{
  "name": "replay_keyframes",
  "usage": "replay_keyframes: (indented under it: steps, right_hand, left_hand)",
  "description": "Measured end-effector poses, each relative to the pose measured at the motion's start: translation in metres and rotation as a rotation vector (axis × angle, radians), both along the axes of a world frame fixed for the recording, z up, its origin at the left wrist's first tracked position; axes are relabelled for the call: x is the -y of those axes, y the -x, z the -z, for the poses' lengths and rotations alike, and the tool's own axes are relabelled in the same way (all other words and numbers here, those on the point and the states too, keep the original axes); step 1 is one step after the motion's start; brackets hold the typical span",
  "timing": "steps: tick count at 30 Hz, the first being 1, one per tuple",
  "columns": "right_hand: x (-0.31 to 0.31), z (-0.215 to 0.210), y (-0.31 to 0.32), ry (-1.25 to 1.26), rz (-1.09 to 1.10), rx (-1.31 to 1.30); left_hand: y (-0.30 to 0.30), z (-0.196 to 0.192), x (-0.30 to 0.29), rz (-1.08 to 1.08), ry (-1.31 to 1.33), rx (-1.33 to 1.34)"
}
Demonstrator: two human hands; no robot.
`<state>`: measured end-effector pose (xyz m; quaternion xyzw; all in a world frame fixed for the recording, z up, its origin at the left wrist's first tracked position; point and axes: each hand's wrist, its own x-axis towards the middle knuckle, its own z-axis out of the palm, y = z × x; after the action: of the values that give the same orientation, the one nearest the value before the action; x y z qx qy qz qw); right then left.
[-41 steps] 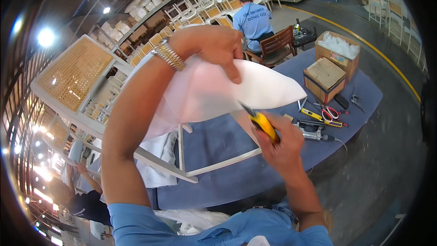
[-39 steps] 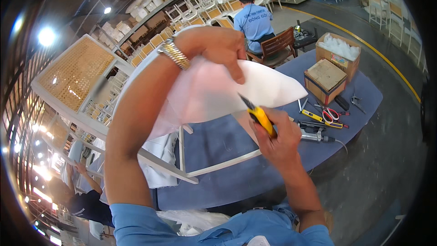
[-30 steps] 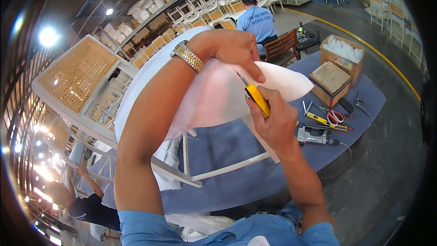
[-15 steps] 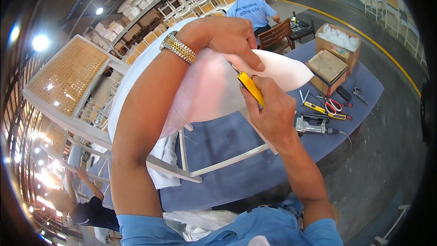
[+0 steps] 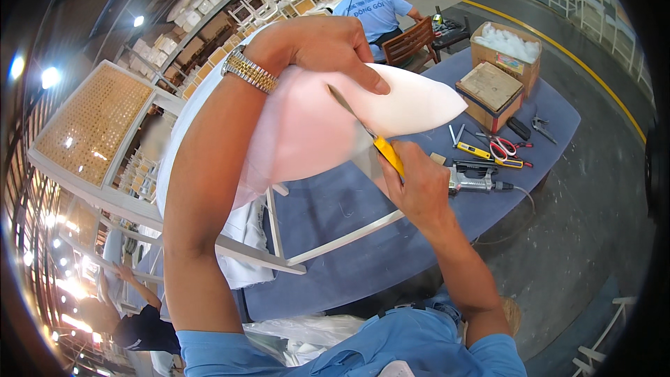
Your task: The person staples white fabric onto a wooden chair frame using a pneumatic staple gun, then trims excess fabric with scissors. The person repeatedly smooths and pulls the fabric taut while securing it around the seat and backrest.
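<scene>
Head view. Left hand [image 5: 328, 45] reaches across the top of the white cloth [image 5: 419, 101]: thumb flat on its near face, fingers bent down at the far edge. How firmly they close on it cannot be told. Right hand [image 5: 422, 178] is closed round a yellow knife [image 5: 389, 156], blade at the cloth's lower edge. A narrow dark slit runs from the blade up and left, ending left of the thumb.

Cloth location: above the tabletop [image 5: 328, 279], over a white wooden frame [image 5: 349, 239]. Its right end narrows to a point near a cardboard box [image 5: 490, 91], with a narrow gap between.

Room: bare tabletop shows between the frame rails and along the near edge. Right of the right hand it is tighter; a grey power tool [image 5: 471, 179] lies just beside it, with red-handled scissors [image 5: 502, 147] farther off. Beyond the tabletop's right edge, open floor [image 5: 593, 188]. On the left, a cane-backed chair [image 5: 91, 122] stands near the left forearm.
</scene>
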<state>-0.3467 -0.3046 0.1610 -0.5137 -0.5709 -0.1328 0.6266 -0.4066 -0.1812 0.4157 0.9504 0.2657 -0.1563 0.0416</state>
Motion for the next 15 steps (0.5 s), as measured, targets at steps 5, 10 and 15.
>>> replay_keyframes:
  steps: [5, 10, 15]
  right_hand:
    - [0.01, 0.025, -0.003, 0.137, -0.019, -0.036]
    - [0.019, 0.085, -0.027, 0.341, -0.024, -0.189]
    - [0.009, 0.103, -0.092, 0.361, -0.166, -0.622]
  left_hand:
    - [0.001, -0.003, 0.001, 0.041, -0.044, -0.009]
    - [-0.001, -0.001, 0.0, -0.067, 0.151, 0.238]
    - [0.024, -0.032, 0.032, 0.011, -0.039, 0.643]
